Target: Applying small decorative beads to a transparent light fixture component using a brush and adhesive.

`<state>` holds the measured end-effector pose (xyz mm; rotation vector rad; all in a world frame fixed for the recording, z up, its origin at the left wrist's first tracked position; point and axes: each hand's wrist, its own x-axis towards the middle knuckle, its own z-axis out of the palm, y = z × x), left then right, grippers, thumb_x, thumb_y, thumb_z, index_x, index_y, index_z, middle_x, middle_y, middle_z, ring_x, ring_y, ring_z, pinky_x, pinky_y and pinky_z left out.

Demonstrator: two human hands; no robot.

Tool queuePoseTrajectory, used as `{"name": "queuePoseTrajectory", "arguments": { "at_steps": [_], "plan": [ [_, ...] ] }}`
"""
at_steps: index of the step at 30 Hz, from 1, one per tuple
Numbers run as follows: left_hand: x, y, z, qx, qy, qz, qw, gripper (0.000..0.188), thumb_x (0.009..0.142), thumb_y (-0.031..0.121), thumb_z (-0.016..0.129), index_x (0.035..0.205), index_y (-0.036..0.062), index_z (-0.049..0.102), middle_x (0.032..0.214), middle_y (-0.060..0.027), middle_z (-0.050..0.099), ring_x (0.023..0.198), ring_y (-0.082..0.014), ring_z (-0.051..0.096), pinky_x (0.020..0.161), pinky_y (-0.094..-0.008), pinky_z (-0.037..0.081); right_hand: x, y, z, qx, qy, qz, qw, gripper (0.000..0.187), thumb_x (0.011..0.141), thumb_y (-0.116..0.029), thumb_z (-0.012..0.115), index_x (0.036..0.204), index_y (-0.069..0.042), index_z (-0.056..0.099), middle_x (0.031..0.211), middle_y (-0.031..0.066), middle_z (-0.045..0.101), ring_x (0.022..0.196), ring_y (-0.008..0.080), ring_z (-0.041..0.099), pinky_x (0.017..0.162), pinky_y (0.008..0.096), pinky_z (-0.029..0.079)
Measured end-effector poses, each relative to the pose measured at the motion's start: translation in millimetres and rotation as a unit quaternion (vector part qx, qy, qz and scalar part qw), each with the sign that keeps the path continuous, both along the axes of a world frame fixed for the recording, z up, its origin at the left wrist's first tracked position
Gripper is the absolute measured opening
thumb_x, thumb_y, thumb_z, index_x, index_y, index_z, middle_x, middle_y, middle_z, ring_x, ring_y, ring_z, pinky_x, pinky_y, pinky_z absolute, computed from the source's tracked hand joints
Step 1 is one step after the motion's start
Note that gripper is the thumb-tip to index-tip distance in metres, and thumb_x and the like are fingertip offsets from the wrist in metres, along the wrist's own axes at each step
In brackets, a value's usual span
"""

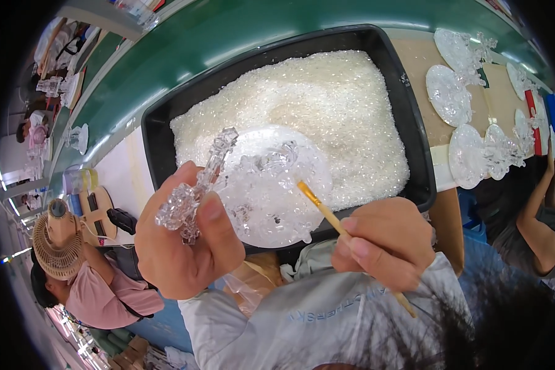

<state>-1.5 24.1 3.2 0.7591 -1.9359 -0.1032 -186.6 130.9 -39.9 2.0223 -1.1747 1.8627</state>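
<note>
My left hand (182, 256) grips a clear ornament by its knobbly stem, thumb and fingers closed round it. The ornament's round disc (259, 225) is tilted, with raised lumpy shapes on its face. My right hand (388, 240) pinches a thin wooden-handled paintbrush (328, 214), and the brush tip is at or just over the disc; contact is hard to tell. Both hands are at the near side of a black tray (416, 132), partly over it. Sparkling white and clear granules (357, 123) heap inside the tray, behind the ornament.
Several similar clear ornaments (448, 95) lie on a brown board at the right. A person's arm (536, 216) reaches in beyond them. On the left are a beige fan (57, 240), a black object (122, 220) and a person in a pink top (108, 290).
</note>
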Motion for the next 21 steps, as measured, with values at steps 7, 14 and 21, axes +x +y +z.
{"name": "queuePoseTrajectory", "arguments": {
  "at_steps": [7, 14, 21],
  "plan": [
    [5.5, 2.0, 8.5, 0.042, -0.06, 0.02, 0.997, 0.021, 0.088, 0.004, 0.064, 0.1, -0.0129, 0.065, 0.087, -0.0212, 0.072, 0.07, -0.0223, 0.071, 0.063, -0.0262, 0.055, -8.1, -0.2, -3.2, -0.011, -0.034, 0.095, 0.995, 0.039, 0.069, 0.001, 0.08, 0.1, 0.001, 0.057, 0.079, 0.0162, 0.063, 0.054, 0.0203, 0.061, 0.045, 0.0279, 0.051],
    [8.5, -2.8, 11.0, 0.027, -0.059, -0.008, 0.998, 0.025, 0.091, 0.006, 0.062, 0.107, -0.0133, 0.063, 0.094, -0.0198, 0.07, 0.076, -0.0203, 0.068, 0.069, -0.0266, 0.054, -9.6, -1.9, -4.3, 0.001, -0.075, 0.102, 0.992, 0.04, 0.068, 0.0, 0.082, 0.1, 0.001, 0.057, 0.081, 0.0173, 0.065, 0.055, 0.0222, 0.064, 0.047, 0.0287, 0.052],
    [5.4, 0.3, 10.3, 0.063, -0.053, -0.02, 0.996, 0.028, 0.094, 0.007, 0.06, 0.113, -0.0132, 0.06, 0.099, -0.0189, 0.067, 0.082, -0.0199, 0.066, 0.075, -0.0272, 0.053, -5.4, -4.5, -0.6, -0.012, -0.108, 0.106, 0.988, 0.036, 0.068, 0.004, 0.078, 0.1, 0.008, 0.061, 0.081, 0.0201, 0.063, 0.057, 0.0264, 0.065, 0.047, 0.033, 0.055]
  ]
}}
